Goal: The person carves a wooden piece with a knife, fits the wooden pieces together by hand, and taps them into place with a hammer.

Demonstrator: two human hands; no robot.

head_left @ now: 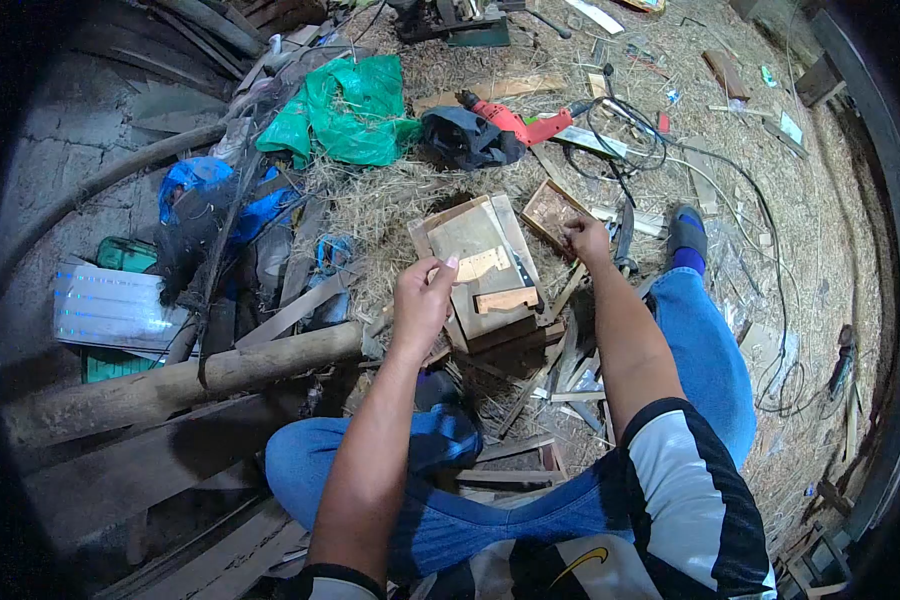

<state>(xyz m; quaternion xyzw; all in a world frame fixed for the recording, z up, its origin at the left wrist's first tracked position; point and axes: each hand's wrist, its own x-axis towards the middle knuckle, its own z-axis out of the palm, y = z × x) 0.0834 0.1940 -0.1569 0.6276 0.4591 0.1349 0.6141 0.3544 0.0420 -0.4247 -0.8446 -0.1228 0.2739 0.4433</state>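
Observation:
My left hand (425,303) is closed, its thumb and finger pinching the near edge of a small pale wooden piece (485,264) with a row of dark dots and a notched edge. Beneath it is a flat wooden board (457,232) on a low wooden block. A second small cut wooden piece (507,300), browner in tone, lies on this surface, near a dark slim tool (522,268). My right hand (588,243) reaches over the near edge of a shallow wooden box (541,238), fingers drawn together. Whatever those fingers hold is hidden or too small to name.
A red power drill (518,122) lies beyond the box, by a coiled black cable (660,150). A green plastic bag (355,110) sits on the straw. At left lies a thick wooden pole (190,375). Wood scraps surround my legs; a knife-like tool (625,238) rests near my foot.

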